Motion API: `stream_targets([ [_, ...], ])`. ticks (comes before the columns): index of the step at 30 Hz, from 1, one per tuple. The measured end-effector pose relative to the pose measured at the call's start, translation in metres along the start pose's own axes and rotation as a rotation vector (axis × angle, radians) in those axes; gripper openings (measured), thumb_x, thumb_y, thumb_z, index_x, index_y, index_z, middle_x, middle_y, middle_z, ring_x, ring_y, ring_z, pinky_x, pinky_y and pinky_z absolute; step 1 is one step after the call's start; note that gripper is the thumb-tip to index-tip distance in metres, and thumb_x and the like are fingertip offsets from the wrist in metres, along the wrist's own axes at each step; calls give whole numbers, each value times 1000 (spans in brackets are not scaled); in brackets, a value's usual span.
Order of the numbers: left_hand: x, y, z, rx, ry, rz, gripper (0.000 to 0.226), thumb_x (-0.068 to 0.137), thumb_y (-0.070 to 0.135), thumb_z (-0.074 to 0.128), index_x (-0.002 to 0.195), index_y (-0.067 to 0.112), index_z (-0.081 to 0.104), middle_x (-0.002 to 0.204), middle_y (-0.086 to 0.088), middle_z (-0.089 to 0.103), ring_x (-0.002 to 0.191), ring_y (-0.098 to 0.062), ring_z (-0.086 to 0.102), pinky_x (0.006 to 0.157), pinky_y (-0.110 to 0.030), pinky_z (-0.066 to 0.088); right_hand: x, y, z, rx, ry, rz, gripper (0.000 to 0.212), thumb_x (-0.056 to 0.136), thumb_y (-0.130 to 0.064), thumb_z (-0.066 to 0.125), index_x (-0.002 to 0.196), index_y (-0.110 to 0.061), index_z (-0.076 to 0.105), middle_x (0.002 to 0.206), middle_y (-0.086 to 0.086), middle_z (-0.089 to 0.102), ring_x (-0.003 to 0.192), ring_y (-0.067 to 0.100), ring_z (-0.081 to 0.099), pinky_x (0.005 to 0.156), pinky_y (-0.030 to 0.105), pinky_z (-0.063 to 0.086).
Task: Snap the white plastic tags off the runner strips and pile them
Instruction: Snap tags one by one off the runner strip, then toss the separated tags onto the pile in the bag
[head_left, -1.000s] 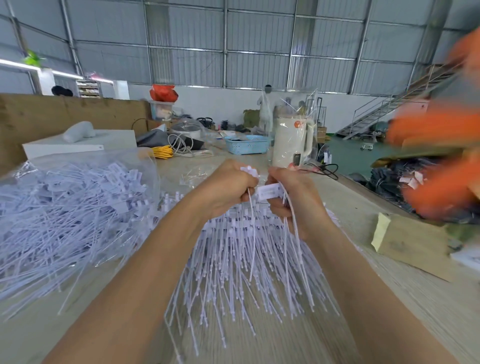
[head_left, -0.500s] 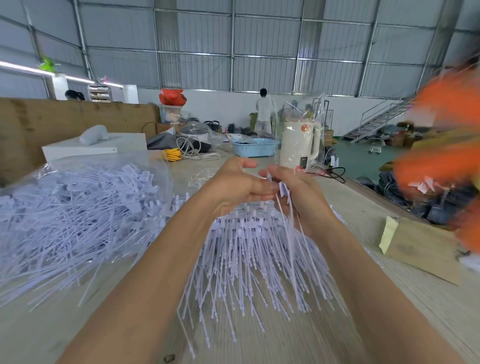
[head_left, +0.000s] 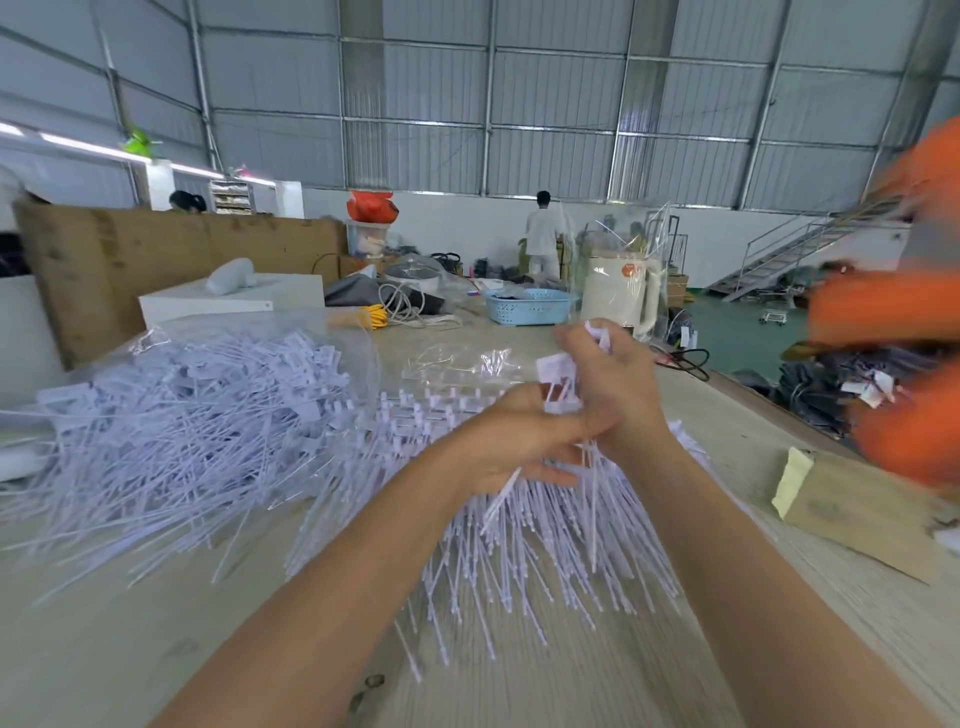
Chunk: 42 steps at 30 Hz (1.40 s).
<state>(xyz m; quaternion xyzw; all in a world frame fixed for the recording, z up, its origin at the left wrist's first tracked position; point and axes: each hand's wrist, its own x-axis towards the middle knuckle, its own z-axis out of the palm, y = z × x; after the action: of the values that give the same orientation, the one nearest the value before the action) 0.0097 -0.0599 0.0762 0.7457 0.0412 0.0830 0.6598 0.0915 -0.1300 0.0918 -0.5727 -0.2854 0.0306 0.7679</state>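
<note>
Hands together above the runner strips (head_left: 519, 545): right hand (head_left: 618, 384) raised, left hand (head_left: 524, 441) lower, both gripping white tags (head_left: 558, 387).

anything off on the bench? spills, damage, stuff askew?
Nothing looks damaged. The loose tags lie in a messy heap spilling out of a clear plastic bag onto the table. Both the left hand and right hand grip tags normally.
</note>
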Motion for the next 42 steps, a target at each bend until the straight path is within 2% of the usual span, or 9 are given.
stream_targets([
  [4,-10,-3,2,88,-134,50,11,90,16,60,81,9,58,63,0,64,50,-8,56,46,-16,44,-2,-2,6,20,50,110,12,76,-11,65,65,-9,61,59,11,48,51,19,43,45,19,34],
  [8,-13,-5,-1,84,-165,17,23,98,8,45,75,9,46,47,4,49,38,-5,34,41,-16,31,-5,0,9,74,42,115,16,80,-15,67,71,-8,55,70,15,41,63,25,37,55,30,31],
  [13,-18,-3,-7,121,6,-9,19,100,14,42,81,14,42,51,3,41,36,-5,28,36,-14,22,-9,-1,10,-58,37,-92,28,82,-50,64,93,-25,58,91,-4,61,58,-2,56,50,11,42],
  [18,-32,1,-19,343,199,80,10,98,14,42,104,14,50,55,2,44,35,-2,37,36,-14,31,-18,5,30,-303,-227,-166,26,75,-38,76,94,-26,63,94,-12,62,76,-9,57,61,8,43],
  [23,-59,-6,-51,469,387,70,28,94,21,53,66,21,51,56,2,50,40,-4,45,42,-18,36,-21,18,74,-256,-209,-181,9,84,-10,67,83,-17,61,83,3,67,78,17,65,66,22,50],
  [28,-106,-13,-107,497,585,42,24,91,26,59,68,19,55,61,1,54,35,-1,44,38,-14,37,-33,28,144,-143,-367,-96,14,85,-8,66,82,-21,62,87,8,66,89,31,66,81,40,53],
  [32,-142,-19,-148,443,689,9,19,96,18,51,88,9,65,66,3,61,41,-6,47,41,-16,41,-41,41,200,-63,-474,65,6,84,-9,67,87,-12,64,84,15,66,80,31,67,68,39,56],
  [36,-156,-33,-186,526,766,-114,24,95,8,47,74,4,60,58,0,51,41,-6,40,45,-17,35,-40,62,237,7,-590,328,10,84,-11,69,93,-11,65,82,11,65,64,20,63,60,30,55],
  [42,-132,-58,-243,994,882,-320,38,96,7,39,59,7,34,66,-8,44,88,-29,59,73,-31,43,-14,93,253,-202,-558,397,45,87,-27,67,126,-9,54,121,13,59,87,23,62,86,40,51],
])
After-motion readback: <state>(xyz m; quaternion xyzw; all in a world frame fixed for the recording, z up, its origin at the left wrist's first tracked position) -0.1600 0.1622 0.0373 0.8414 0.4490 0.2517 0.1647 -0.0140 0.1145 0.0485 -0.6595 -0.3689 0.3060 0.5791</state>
